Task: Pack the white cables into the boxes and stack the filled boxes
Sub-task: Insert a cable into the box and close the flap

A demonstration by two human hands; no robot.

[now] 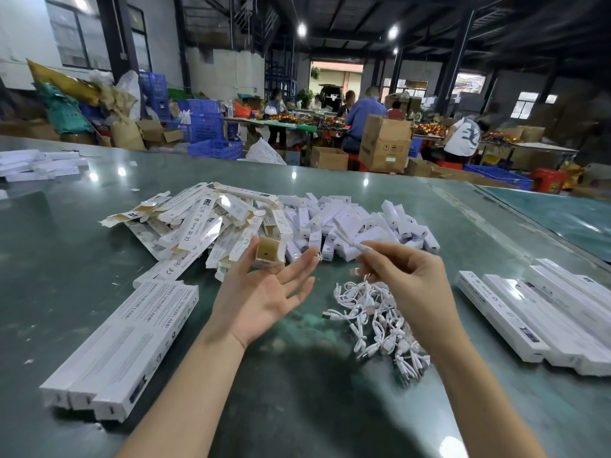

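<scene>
The right hand (406,276) pinches one white cable (350,238) between its fingertips, up in the air. The left hand (264,289) lies palm up with fingers spread wide, and one open box (269,252) rests on its fingertips, mouth facing us. One heap of cables (377,328) lies under the right wrist. Three filled boxes (122,345) lie side by side at the left, about four more (535,312) at the right. A big pile of empty boxes (211,223) sits behind, too many to count. Bare green table (297,391) lies between the arms.
</scene>
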